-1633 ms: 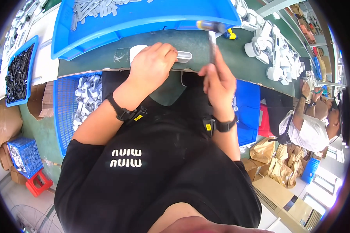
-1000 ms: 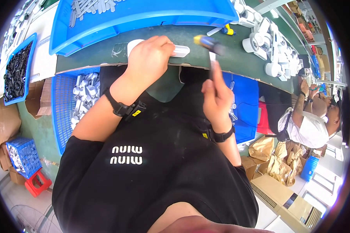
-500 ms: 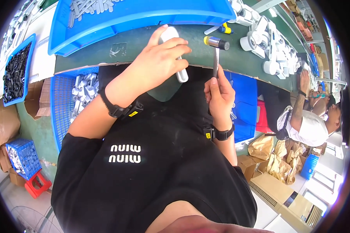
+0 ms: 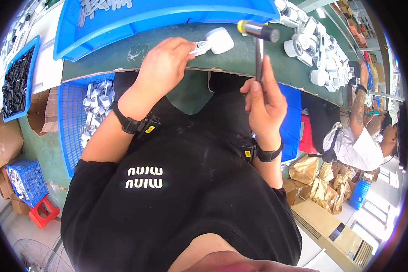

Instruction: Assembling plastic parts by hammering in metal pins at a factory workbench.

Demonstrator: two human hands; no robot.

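White part (image 4: 220, 41), one, pinched in curled left hand (image 4: 164, 64), one hammer (image 4: 260, 32), gripped in closed right hand (image 4: 266, 108)

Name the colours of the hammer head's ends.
The hammer head is yellow at left, black at right; head view.

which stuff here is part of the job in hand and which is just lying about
Part of the job:
hammer, in the right hand
white part, in the left hand
pile of similar white pieces on the bench, probably
grey strips, possibly

Seemingly just lying about:
red stool
fan
paper bags
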